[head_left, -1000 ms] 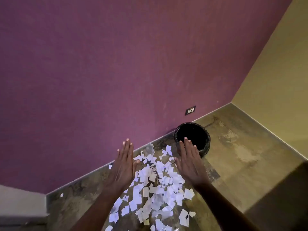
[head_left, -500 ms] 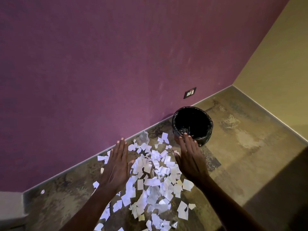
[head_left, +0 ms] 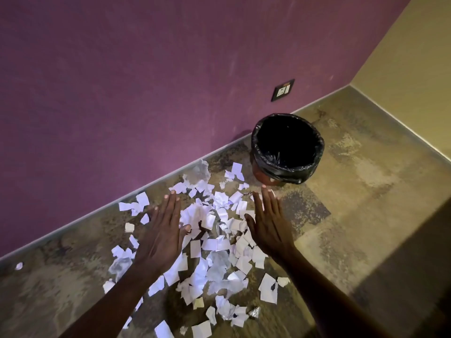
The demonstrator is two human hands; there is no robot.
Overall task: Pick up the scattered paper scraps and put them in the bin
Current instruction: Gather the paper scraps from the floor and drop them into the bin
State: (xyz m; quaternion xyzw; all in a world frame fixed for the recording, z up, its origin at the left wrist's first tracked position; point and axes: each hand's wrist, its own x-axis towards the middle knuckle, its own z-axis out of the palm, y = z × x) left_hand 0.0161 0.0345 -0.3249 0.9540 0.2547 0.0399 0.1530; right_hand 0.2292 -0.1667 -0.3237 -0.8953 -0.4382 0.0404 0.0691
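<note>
Together we held both hands out over the mess, palms down and fingers straight, gripping nothing. Our left hand (head_left: 164,230) hovered at the left edge of the pile, its fingertips toward the purple wall (head_left: 146,81) and its thumb spread out over the paper. Our right hand (head_left: 267,222) was stretched flat at the right edge of the pile, fingers close together and aimed at the bin (head_left: 288,148). Whether either palm touched the paper beneath it, we could not tell.

Between and around our hands lay the paper scraps (head_left: 214,245), white torn pieces heaped on the floor (head_left: 366,215), thickest in the strip between our two forearms and thinning toward the wall. A few crumpled bits sat among the flat ones. One stray piece (head_left: 19,265) rested far to the left, well apart from the rest, near the skirting line.

The bin stood just beyond our right fingertips, close to the wall and near the corner where the purple wall met a yellow wall (head_left: 402,57). It was round, lined with a black plastic bag folded over its rim, and its inside looked dark. Some scraps lay just beside its base. A small socket plate (head_left: 283,90) was set low in the purple wall above the bin.
</note>
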